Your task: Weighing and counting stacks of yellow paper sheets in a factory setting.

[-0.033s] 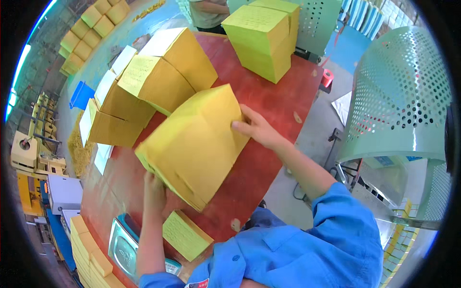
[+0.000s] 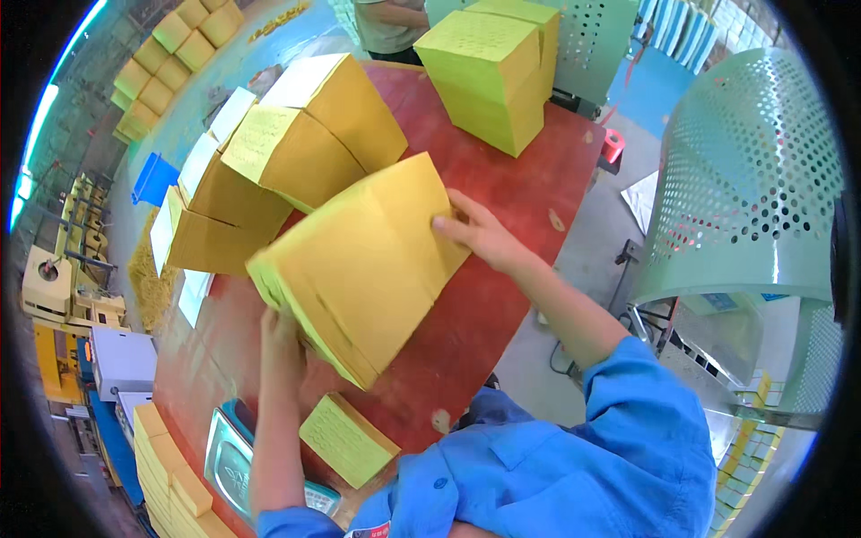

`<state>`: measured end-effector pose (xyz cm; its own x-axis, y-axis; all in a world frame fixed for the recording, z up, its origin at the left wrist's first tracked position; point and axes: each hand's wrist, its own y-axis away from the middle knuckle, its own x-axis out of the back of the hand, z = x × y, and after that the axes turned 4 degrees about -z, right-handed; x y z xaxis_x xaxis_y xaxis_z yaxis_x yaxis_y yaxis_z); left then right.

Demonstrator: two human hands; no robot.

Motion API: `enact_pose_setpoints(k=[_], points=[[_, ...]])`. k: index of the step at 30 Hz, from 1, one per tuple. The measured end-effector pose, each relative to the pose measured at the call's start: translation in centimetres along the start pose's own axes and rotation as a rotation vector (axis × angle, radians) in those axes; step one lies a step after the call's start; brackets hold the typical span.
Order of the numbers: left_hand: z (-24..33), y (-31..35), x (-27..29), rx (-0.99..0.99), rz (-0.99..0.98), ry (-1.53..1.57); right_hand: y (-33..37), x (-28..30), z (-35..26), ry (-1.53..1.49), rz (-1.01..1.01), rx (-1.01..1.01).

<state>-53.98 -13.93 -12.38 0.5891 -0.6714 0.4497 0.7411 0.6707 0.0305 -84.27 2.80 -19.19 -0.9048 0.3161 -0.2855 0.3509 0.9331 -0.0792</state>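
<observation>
Between my two hands is a thick stack of yellow paper [image 2: 359, 264], held at a tilt over the middle of the red table [image 2: 498, 327]. My right hand [image 2: 480, 235] grips its upper right end, with the thumb on the near face. At the lower left end, my left hand [image 2: 282, 327] holds the stack from below; its fingers are mostly hidden. Just beyond stand several upright yellow paper stacks [image 2: 300, 148], some topped with white sheets. A smaller bundle of yellow paper [image 2: 348, 439] lies near my body, beside a teal tabletop scale [image 2: 235, 466] partly covered by my left forearm.
At the far right of the table stands another tall pair of yellow stacks [image 2: 484, 81]. A green perforated metal guard [image 2: 749, 179] rises on the right. Another person [image 2: 390, 22] stands beyond the table. More yellow blocks [image 2: 166, 484] line the near left edge.
The held stack has shifted slightly up and left, turning a little. My left hand has risen with it, while my right hand stays almost in place.
</observation>
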Motion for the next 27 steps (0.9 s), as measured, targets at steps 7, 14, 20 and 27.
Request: enact_pose_setpoints(k=[7,14,20,27], points=[[8.9,-10.3,-2.6,0.353,0.003,0.658,-4.7,4.9,1.2,-0.159,-0.015,-0.311],[10.3,-13.9,-5.6,0.443,-0.221,0.715,-5.4,11.1,0.2,-0.117,0.015,-0.467],[10.9,-15.4,-8.1,0.418,-0.315,0.593,-1.7,11.6,1.5,0.346,0.694,0.093],[14.7,-16.8,-12.5,0.443,-0.412,0.557,2.4,3.4,5.1,0.317,0.551,0.038]])
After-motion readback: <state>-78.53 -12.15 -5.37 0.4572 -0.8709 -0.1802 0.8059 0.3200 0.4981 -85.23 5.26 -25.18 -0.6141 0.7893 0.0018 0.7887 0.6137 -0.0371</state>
